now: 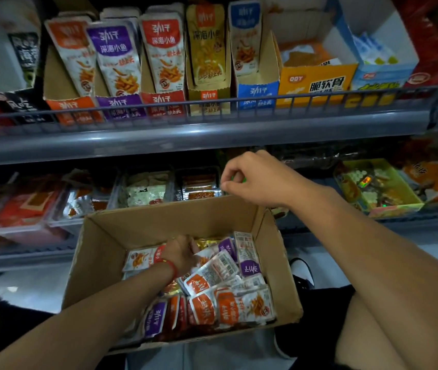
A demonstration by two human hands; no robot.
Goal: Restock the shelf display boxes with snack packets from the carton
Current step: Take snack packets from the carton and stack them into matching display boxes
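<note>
An open cardboard carton [159, 212] sits below me, half full of small snack packets [228, 303] in orange, purple and gold. My left hand [179, 253], with a red string at the wrist, is down among the packets, its fingers curled into the pile around a few of them. My right hand [252, 177] hovers above the carton's far rim with its fingers curled in towards the thumb; nothing shows in it for certain. On the upper shelf stand display boxes of the same snack: orange [71, 108], purple [117, 102], red [163, 100], yellow [208, 96] and blue [256, 93].
A grey wire rail [239, 102] runs along the front of the upper shelf. An orange-yellow box [316, 84] and a light blue box [378, 76] stand to the right of it. The lower shelf holds clear trays of snacks [145, 188] and a green box [383, 206].
</note>
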